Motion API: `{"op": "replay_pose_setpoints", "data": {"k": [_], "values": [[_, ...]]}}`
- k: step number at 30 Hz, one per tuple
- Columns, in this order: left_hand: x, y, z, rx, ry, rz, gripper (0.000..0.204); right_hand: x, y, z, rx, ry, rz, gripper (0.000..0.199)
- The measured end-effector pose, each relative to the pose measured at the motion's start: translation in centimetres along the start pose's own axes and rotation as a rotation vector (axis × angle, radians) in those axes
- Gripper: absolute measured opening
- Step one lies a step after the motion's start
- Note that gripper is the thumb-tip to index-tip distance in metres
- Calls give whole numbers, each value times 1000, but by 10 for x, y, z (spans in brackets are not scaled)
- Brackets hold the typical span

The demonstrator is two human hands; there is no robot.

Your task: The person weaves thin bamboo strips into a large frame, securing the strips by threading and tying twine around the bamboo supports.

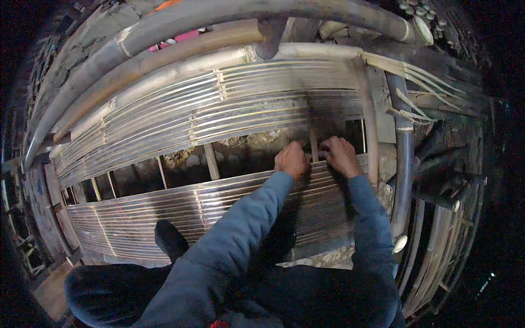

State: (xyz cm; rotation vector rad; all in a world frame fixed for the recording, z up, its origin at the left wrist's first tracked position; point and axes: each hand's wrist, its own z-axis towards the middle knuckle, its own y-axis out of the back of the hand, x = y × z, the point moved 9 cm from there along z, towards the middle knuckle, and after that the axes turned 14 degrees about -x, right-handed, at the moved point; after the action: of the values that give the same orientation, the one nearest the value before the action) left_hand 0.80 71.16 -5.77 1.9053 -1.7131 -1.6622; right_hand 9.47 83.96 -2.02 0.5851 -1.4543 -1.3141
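My left hand (293,160) and my right hand (340,156) are close together over the right part of a gap in a slatted bamboo floor. Both have curled fingers, one on each side of a narrow crosspiece (313,139) that spans the gap. Whatever their fingertips pinch is hidden or too small to make out. Just below them lies the edge of the near panel of bamboo slats (147,218), bound by pale cross ties. Beyond the gap is the far panel of slats (262,82).
Thick bamboo poles (180,33) run across the far side. At the right stand a dark upright pole (403,169) and loose split strips (410,71). Through the gap, rubble (246,139) shows below, crossed by several thin bars. My dark shoe (169,240) rests on the near slats.
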Motion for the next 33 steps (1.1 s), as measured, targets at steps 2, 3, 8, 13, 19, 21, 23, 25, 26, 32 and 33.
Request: {"op": "replay_pose_setpoints", "data": {"k": [2,3,8,13,19,21,23,25,26,32,33], "values": [[3,-5,4,33,-15,57,35,-5,-27,3,261,-107,-112,24],[5,-7,7,45,-27,85,33,-9,-36,1,387,-158,-169,30],[-3,-7,1,-41,-136,-115,26,-4,13,-8,-87,-63,-133,23],[27,18,-1,52,53,-1034,14,-35,31,-42,327,-714,857,27],[-10,115,-11,44,-23,-1198,11,29,61,-61,-11,-1131,1535,45],[-35,171,-16,26,-123,-1297,15,-10,76,-74,-225,-969,1200,37],[-59,237,-27,-121,-347,-1452,21,-57,97,-96,-470,-688,532,30],[-58,303,-31,-278,-487,-1443,19,-56,106,-95,-511,-679,331,24],[-55,320,-31,-276,-426,-1490,19,-66,104,-101,-514,-696,326,23],[12,344,-32,-369,-236,-1601,22,-2,80,-39,-340,-245,-88,32],[24,346,-33,-423,-194,-1587,23,11,73,-26,-306,-169,-136,34]]}}
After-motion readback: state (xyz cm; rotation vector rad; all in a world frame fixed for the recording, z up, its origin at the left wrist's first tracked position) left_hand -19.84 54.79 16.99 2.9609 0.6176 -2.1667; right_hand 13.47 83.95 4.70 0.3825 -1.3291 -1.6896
